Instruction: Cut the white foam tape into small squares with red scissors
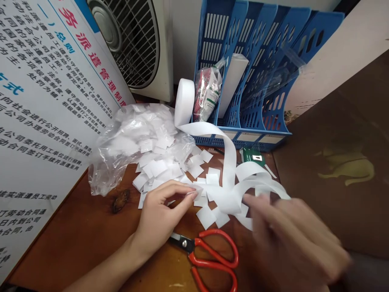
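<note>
My left hand [161, 213] rests on the wooden desk [91, 239], thumb and fingers pinched on the end of a white strip [226, 162] that unrolls from a white roll [184, 101]. The strip loops and curls in front of my right hand [291, 239], which is smeared by motion at the lower right, its fingers reaching toward the loops. Several cut white squares [158, 166] lie scattered near my left hand. Red-handled scissors [212, 255] lie on the desk between my hands.
A clear plastic bag [121, 154] holding several white squares lies at the back left. Blue file racks [258, 69] stand behind, with a packet inside. A printed board [45, 101] leans at left, a fan [133, 40] behind it. A brown panel [340, 162] sits at right.
</note>
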{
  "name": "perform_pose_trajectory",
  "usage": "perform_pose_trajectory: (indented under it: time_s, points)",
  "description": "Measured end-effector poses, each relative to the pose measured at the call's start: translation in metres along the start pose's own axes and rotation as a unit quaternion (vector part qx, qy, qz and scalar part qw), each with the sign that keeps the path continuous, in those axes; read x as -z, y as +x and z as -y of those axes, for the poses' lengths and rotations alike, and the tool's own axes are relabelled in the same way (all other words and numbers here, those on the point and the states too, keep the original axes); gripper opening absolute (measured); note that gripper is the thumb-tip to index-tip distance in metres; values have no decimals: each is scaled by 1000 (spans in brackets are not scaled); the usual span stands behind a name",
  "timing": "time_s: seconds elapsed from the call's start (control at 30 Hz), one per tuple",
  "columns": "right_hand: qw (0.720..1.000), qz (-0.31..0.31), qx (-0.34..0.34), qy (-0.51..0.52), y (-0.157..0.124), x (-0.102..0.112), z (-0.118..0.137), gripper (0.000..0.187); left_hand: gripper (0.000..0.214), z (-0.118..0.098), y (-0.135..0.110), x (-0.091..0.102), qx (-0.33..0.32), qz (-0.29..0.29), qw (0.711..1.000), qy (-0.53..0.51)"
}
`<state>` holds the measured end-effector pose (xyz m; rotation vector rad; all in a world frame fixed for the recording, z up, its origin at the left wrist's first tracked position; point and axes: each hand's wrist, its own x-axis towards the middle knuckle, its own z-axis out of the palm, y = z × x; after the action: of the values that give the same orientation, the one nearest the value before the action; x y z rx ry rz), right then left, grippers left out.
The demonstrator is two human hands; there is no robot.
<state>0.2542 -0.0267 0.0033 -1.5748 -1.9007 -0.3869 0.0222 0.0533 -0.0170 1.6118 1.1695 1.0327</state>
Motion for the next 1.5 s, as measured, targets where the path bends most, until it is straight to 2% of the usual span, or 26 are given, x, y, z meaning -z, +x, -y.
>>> perform_pose_trajectory:
  time_s: [0.03, 0.13, 0.17, 0.23, 0.3, 0.43, 0.53, 0.6, 0.67, 0.73, 0.77, 0.83, 0.9, 0.93, 1.03, 1.1, 1.2, 1.3, 1.4, 1.43, 1.5]
  points:
    - [998, 11, 46, 45, 4, -4, 6, 36, 10, 0, 1, 1, 18, -6, 1000, -5]
    - [990, 27, 69, 122, 16, -17, 21, 10, 8, 0, 4, 3, 50, -22, 998, -14]
    - [993, 30, 52, 103, 19, -20, 24, 10, 8, 0, 4, 4, 55, -23, 998, -16]
    - [998, 48, 28, 19, 19, -23, 27, 35, 8, 1, 3, 5, 57, -19, 998, -24]
    - [996, 64, 3, -69, 17, -25, 25, 49, 8, 1, 1, 7, 47, -12, 998, -32]
    - [985, 16, -88, -150, 12, -25, 14, 37, 7, 0, -3, 9, 31, 13, 999, -36]
    - [964, -23, -201, -173, 14, -24, 7, 25, 8, -3, -5, 11, 47, 87, 992, -78]
    - [953, -53, -257, -151, 16, -25, 6, 20, 9, -5, -5, 11, 85, 144, 977, -129]
    - [956, -69, -274, -79, 17, -27, 8, 10, 11, -6, -5, 10, 146, 179, 956, -184]
    - [965, -71, -252, 18, 18, -31, 10, 35, 13, -4, -5, 9, 209, 191, 931, -231]
    - [972, -66, -217, 61, 17, -34, 12, 47, 14, -3, -4, 9, 233, 193, 920, -251]
    - [986, -44, -124, 99, 17, -41, 12, 55, 15, 1, -2, 10, 260, 186, 903, -287]
    - [997, -10, -55, 49, 18, -47, 10, 49, 15, 3, -1, 11, 277, 180, 885, -329]
    - [999, 15, -44, 5, 18, -49, 8, 45, 15, 3, 0, 12, 285, 180, 873, -353]
    - [989, 53, -87, -110, 18, -52, -6, 37, 15, 2, 1, 16, 307, 176, 835, -422]
    - [979, 39, -119, -159, 16, -51, -19, 34, 14, 0, 2, 20, 310, 161, 818, -457]
    - [960, -1, -176, -219, 11, -48, -38, 39, 12, -3, 3, 27, 315, 107, 791, -514]
    - [946, -18, -231, -226, 9, -44, -47, 40, 15, -7, 6, 33, 319, 37, 742, -589]
    - [952, -33, -232, -198, 12, -40, -43, 21, 20, -11, 9, 36, 314, -6, 700, -641]
    - [954, -40, -224, -195, 13, -38, -39, 17, 22, -11, 9, 36, 317, -12, 702, -638]
    - [960, -62, -191, -196, 16, -35, -30, 10, 24, -12, 8, 33, 332, -5, 734, -593]
